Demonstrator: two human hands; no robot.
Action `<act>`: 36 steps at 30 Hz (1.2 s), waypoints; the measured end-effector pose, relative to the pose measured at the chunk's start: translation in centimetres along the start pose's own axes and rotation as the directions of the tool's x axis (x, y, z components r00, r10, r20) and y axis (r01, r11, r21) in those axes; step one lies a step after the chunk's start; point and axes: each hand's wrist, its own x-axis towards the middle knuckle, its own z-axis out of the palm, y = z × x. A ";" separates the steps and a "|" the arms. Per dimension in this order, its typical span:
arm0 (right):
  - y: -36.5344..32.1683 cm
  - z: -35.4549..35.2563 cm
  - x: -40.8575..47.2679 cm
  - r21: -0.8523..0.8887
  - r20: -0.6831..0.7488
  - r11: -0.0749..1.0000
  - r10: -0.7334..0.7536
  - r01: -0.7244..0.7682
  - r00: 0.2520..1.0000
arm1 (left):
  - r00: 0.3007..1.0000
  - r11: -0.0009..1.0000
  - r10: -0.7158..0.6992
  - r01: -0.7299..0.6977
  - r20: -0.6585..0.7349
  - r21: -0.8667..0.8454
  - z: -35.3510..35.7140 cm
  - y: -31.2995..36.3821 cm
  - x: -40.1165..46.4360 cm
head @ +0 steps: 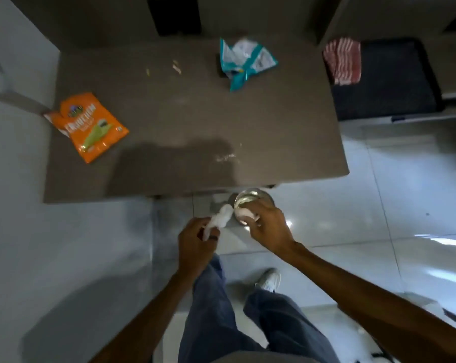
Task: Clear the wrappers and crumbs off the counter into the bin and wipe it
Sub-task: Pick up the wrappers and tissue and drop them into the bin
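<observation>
An orange snack wrapper (90, 125) lies at the left edge of the brown counter (185, 113). A crumpled teal wrapper (243, 61) lies at the far right of the counter. Crumbs (176, 66) sit near the back, and more crumbs (226, 157) lie near the front right. In front of the counter, my left hand (195, 244) grips a white cloth (219, 222). My right hand (267, 226) holds a small clear glass bowl (250, 200) just below the counter's front edge, next to the cloth.
A black chair seat (394, 82) with a red-and-white striped cloth (342, 61) stands to the right of the counter. A white wall (14, 153) runs along the left. Glossy floor tiles (379, 205) lie below, with my legs and a white shoe (270, 280).
</observation>
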 end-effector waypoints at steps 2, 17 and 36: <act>5.1 2.7 -0.7 0.074 0.039 0.932 0.352 -0.354 0.935 | 0.973 0.984 -0.176 0.178 0.147 0.001 5.4 -2.8 0.0; 28.1 17.1 4.9 0.442 0.266 0.261 0.876 -0.858 0.403 | 0.816 0.855 -0.468 0.515 0.340 -0.058 28.5 -10.9 16.5; -8.3 -5.3 31.3 -0.488 -0.236 0.871 -0.078 -0.049 0.969 | 0.743 0.864 0.097 0.268 -0.663 0.427 -11.8 10.0 23.3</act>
